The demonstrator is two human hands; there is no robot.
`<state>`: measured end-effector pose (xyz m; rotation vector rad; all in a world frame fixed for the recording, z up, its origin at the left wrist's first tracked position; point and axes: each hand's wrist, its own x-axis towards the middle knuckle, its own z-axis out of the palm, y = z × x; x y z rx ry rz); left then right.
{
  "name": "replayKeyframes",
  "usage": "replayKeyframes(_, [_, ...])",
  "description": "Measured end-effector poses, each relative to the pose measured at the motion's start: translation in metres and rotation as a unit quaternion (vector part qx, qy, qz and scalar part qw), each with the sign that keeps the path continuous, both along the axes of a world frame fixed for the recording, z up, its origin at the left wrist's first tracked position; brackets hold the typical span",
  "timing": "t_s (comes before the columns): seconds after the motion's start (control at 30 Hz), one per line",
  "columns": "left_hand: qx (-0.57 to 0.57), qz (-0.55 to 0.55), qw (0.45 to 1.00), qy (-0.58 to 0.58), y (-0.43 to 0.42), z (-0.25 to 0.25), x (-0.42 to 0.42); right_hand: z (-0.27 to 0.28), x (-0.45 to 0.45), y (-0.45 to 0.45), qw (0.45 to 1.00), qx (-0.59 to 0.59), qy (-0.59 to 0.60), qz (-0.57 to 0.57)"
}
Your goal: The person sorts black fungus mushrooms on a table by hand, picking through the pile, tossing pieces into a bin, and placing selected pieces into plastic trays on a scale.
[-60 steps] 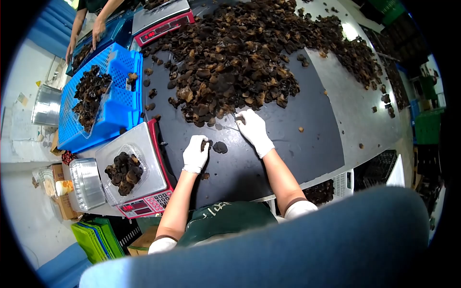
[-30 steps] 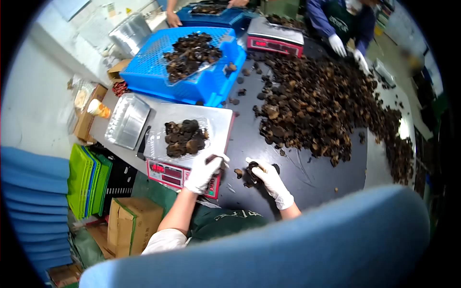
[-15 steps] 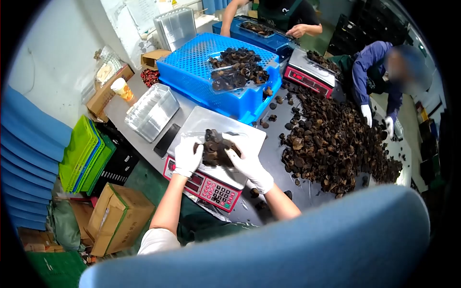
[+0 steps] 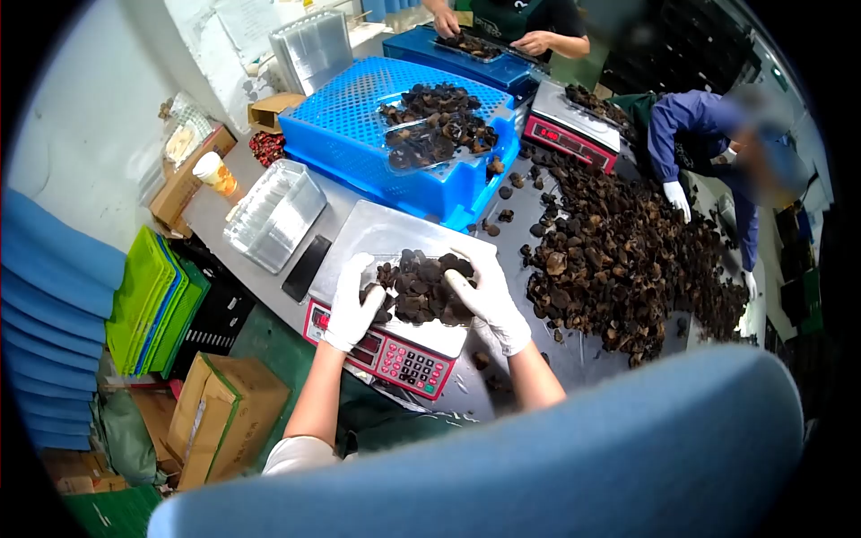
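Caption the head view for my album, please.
Gloved left hand and right hand flank dark fungus on a scale near a blue crate.

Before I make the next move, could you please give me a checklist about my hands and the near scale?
1. Mushrooms on the near scale: ok.
2. Left hand and right hand clear of the mushrooms: not ok, they cup them from both sides.
3. Firm grip on any piece: cannot tell.
4. Display readable: cannot tell, the digits are too small.
5. Other people's hands away from yours: ok, none at the near scale.
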<state>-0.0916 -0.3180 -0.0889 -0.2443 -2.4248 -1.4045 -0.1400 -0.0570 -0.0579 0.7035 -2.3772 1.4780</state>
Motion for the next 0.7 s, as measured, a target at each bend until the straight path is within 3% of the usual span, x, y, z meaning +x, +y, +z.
replayKeyframes(0.03, [-0.084, -0.042, 0.995, 0.031, -0.002, 0.004, 0.001, 0.001, -0.005, 0.002, 1.000, 0.000, -0.001, -0.008])
replayKeyframes(0.1, [-0.214, -0.082, 0.973, 0.033, -0.001, 0.015, -0.002, 0.003, -0.008, 0.004, 0.975, 0.201, 0.078, 0.054])
replayKeyframes(0.17, [-0.306, -0.089, 0.947, 0.042, 0.008, 0.028, -0.006, -0.017, -0.006, -0.013, 0.962, 0.227, 0.139, 0.060])
replayKeyframes(0.2, [-0.351, -0.089, 0.931, 0.035, 0.009, 0.026, -0.010, 0.002, -0.003, -0.021, 0.969, 0.194, 0.104, 0.114])
replayKeyframes(0.27, [-0.375, -0.105, 0.920, 0.047, 0.010, 0.029, -0.019, -0.001, -0.004, -0.035, 0.973, 0.102, 0.108, 0.175])
replayKeyframes(0.37, [-0.364, -0.104, 0.921, 0.093, 0.011, 0.024, -0.033, -0.009, -0.001, -0.038, 0.972, 0.143, 0.060, 0.174])
replayKeyframes(0.43, [-0.372, -0.136, 0.918, 0.026, 0.003, 0.023, -0.039, -0.006, 0.001, -0.033, 0.979, 0.149, 0.062, 0.125])
replayKeyframes(0.5, [-0.370, -0.135, 0.913, 0.107, 0.003, 0.019, -0.041, -0.015, 0.003, -0.025, 0.983, 0.144, 0.092, 0.070])
replayKeyframes(0.57, [-0.366, -0.147, 0.914, 0.094, 0.000, 0.017, -0.041, 0.004, 0.011, -0.014, 0.994, 0.025, -0.012, 0.103])
replayKeyframes(0.63, [-0.344, -0.152, 0.922, 0.097, -0.002, 0.018, -0.039, 0.014, 0.002, 0.009, 0.999, 0.008, 0.007, 0.039])
replayKeyframes(0.7, [-0.348, -0.146, 0.923, 0.068, 0.000, 0.019, -0.035, 0.012, -0.007, 0.043, 0.994, 0.002, 0.023, -0.105])
